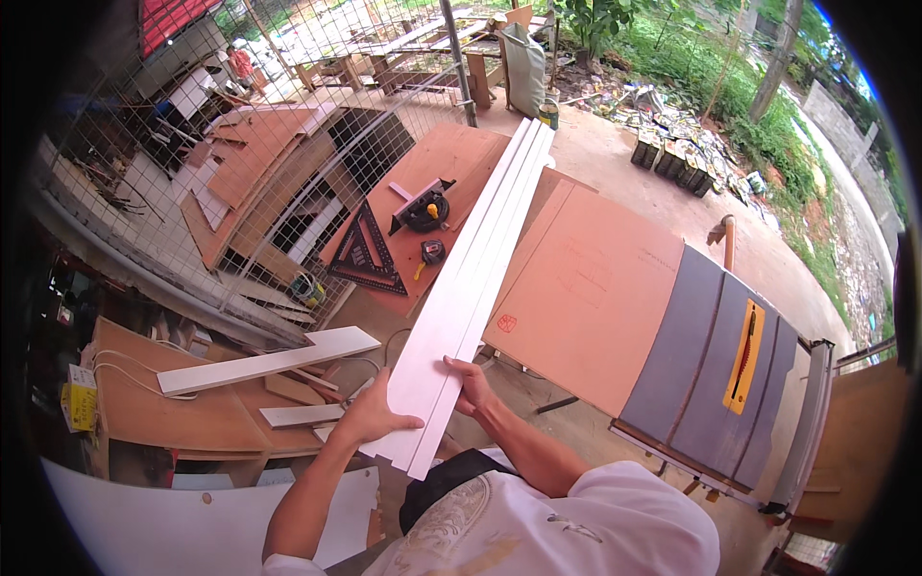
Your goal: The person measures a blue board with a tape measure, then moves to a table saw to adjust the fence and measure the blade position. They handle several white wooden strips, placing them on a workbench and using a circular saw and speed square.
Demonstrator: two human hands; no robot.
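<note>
A bundle of long white boards (468, 278) runs from near my body to the far end of a plywood work surface. My left hand (376, 415) grips its left edge near the close end, thumb laid over the top. On the opposite edge, my right hand (470, 386) holds the boards with the thumb on top and the fingers mostly hidden underneath. The boards lie side by side or overlapping, their near ends slightly uneven. Left of them on the plywood rest a black triangular square (368, 252), a tape measure (431, 253) and a black mitre gauge (423, 208).
To the right stands a table saw (706, 355) with a yellow insert, a plywood panel (586, 278) beside it. White offcuts (274, 363) lie on a low wooden bench (134, 394) at left. A wire mesh fence (288, 144) borders the far left. Tins (672, 165) stand beyond.
</note>
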